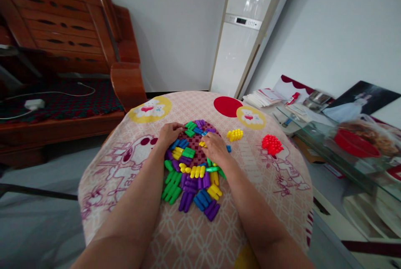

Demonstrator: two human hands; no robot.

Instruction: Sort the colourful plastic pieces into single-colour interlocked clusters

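Bullet-shaped plastic building pieces in several colours lie in a loose ring on a dark red checked patch [197,150] of the tablecloth. My left hand [170,134] rests at the ring's far left, fingers slightly bent, beside green pieces [189,129] and above blue ones [179,143]. I see nothing held in it. My right hand [215,148] is at the ring's right side, with thumb and fingers closed around a small yellow piece [202,144]. A blue piece [204,133] shows by its fingertips. Nearer me lie green [171,186], purple [190,183] and yellow pieces [198,171].
A yellow cluster [234,135] and a red cluster [272,144] stand to the right on the round cloth-covered table [194,239]. Further right is a glass shelf [313,135] with papers and a red bowl [355,143]. A wooden bench [128,85] stands at left.
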